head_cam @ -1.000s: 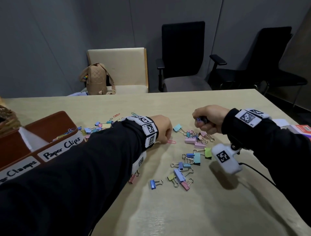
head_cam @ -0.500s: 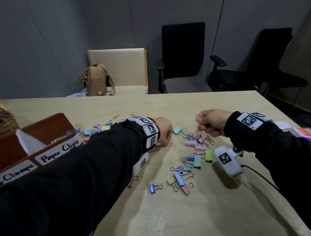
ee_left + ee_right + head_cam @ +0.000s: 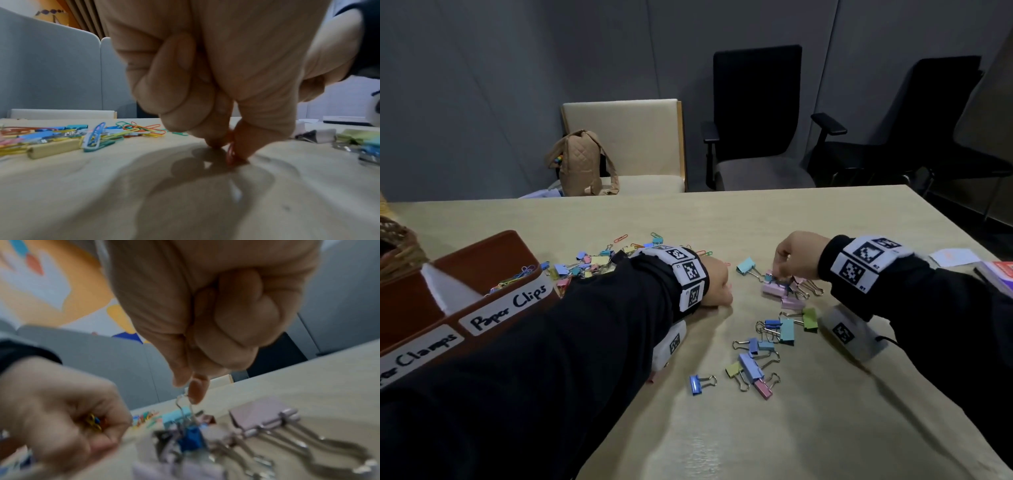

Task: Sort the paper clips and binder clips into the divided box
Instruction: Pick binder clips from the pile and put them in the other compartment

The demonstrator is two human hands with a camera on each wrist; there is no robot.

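Observation:
The brown divided box [image 3: 482, 253] stands at the left, labelled "Paper Clips" and "Paper Clamps"; coloured paper clips [image 3: 515, 277] lie in the far compartment. My left hand [image 3: 719, 291] is down on the table, thumb and finger pinching a red paper clip [image 3: 231, 153]; more paper clips [image 3: 94, 421] sit in its curled palm. My right hand [image 3: 779, 270] is over the pink binder clips [image 3: 774, 289] and pinches the wire handle of a blue binder clip [image 3: 190, 437]. Loose binder clips [image 3: 751, 363] lie nearer me, and mixed clips [image 3: 589, 262] beside the box.
A woven basket [image 3: 397, 246] stands behind the box at the far left. A paper slip [image 3: 955, 257] and a red booklet [image 3: 1000, 270] lie at the table's right edge. Chairs and a tan backpack [image 3: 578, 161] are beyond the far edge.
My right hand has dropped from above the table onto the pink binder clips. My left hand stayed put and now covers the red paper clip that lay beside it.

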